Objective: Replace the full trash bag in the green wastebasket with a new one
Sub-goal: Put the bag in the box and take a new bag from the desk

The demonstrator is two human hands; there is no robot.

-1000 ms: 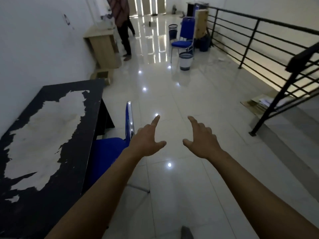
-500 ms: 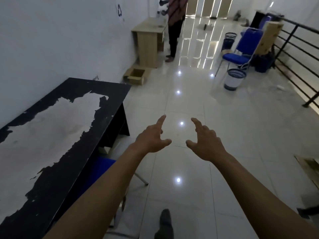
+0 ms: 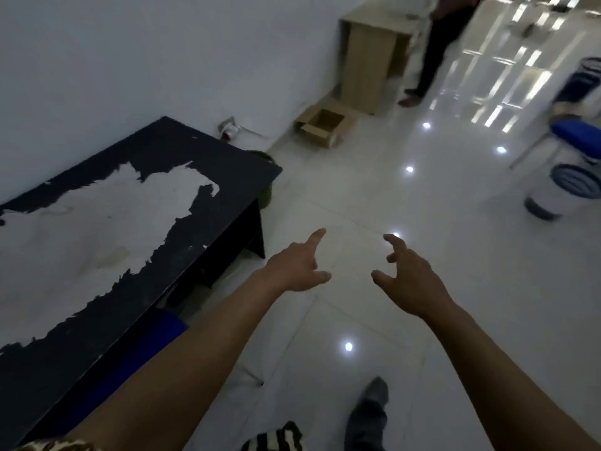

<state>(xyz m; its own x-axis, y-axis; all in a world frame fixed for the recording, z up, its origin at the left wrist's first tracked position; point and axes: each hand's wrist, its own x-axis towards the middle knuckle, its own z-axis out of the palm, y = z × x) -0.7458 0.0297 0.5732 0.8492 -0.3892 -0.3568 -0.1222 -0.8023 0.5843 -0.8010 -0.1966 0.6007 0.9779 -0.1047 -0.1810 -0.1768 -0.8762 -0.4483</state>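
The green wastebasket (image 3: pixel 264 177) sits left of the frame's centre, on the floor (image 3: pixel 374 203) behind the far corner of the black, peeling tabletop (image 3: pixel 156 203), which hides most of it; only a sliver of rim and side shows. No bag is visible, so this is a judgement: a full liner will likely be soft, thin and slippery, heavier at the bottom and easy to tear. It is best gathered at the neck near the rim, lifted straight up.

Both hands reach out low in the frame, well apart from the basket. The left hand (image 3: pixel 294 268) is spread with its forefinger extended; the right hand (image 3: pixel 408 278) is wide with curled fingers. Both are empty.

Compared with half a second ago, the view has swung left and down. The basket's edge has come into sight, and the cardboard box (image 3: pixel 322 126) looks nearer.
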